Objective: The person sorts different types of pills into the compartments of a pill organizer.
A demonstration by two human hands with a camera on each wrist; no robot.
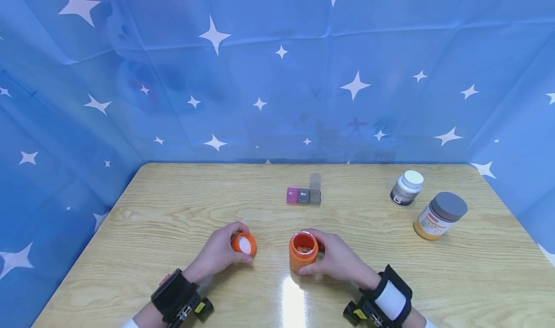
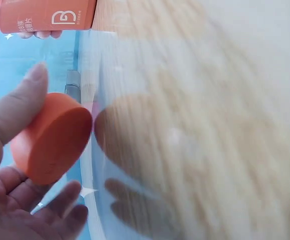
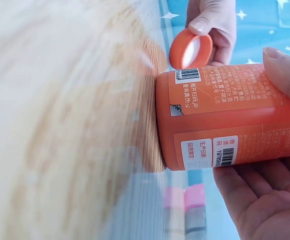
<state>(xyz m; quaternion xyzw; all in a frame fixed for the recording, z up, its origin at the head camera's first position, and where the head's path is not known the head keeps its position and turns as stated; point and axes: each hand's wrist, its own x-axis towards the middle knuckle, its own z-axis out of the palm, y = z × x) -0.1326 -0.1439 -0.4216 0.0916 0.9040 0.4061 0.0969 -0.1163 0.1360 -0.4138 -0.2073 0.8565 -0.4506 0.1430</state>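
An orange screw cap (image 1: pixel 244 245) with a white liner is pinched between thumb and fingers of my left hand (image 1: pixel 223 248), close to the tabletop. In the left wrist view the cap (image 2: pixel 52 137) stands on edge, its smooth outer side showing. My right hand (image 1: pixel 336 256) grips an orange pill bottle (image 1: pixel 299 260) from the right; the bottle stands upright and uncapped, with orange tablets (image 1: pixel 304 249) inside. Printed labels and barcodes cover the bottle (image 3: pixel 225 120) in the right wrist view. Beyond both hands lies a small pill organizer (image 1: pixel 303 196), its rightmost lid raised.
At the right stand a white-capped supplement bottle (image 1: pixel 406 188) and a larger jar (image 1: pixel 440 216) with a grey lid. The wooden table (image 1: pixel 195 193) ends at the back against a blue curtain (image 1: pixel 277 92) with white stars.
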